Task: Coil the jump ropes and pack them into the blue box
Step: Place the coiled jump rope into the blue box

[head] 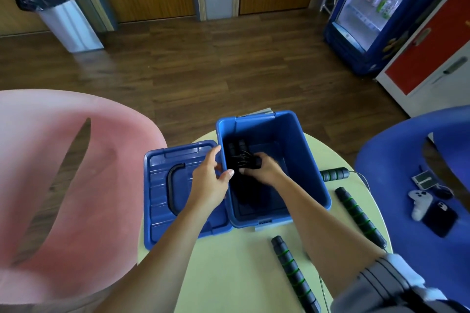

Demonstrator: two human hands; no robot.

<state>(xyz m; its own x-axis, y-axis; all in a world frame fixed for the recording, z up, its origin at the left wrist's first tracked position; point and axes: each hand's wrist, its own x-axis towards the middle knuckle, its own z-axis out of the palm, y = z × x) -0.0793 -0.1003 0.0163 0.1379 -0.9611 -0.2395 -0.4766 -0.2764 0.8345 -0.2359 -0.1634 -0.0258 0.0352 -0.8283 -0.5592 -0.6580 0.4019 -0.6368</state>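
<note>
The blue box [309, 160] stands open on a small pale round table [236, 267]. My right hand [262, 169] reaches down inside it, shut on a coiled black jump rope [239, 154] whose two handles point to the box's far left corner. At the box's left rim my left hand [211, 178] rests with its fingers spread and its thumb over the edge. Another jump rope lies loose on the table: one black handle with green rings [295, 277] in front of the box, a second [361, 216] to its right. A third handle [334, 174] lies by the box's right wall.
The blue lid [162, 185] with a black handle lies flat left of the box. A pink chair [63, 185] stands at the left. On the blue chair [407, 160] at the right lie a game controller [419, 203], a phone and a small device. Wooden floor lies beyond.
</note>
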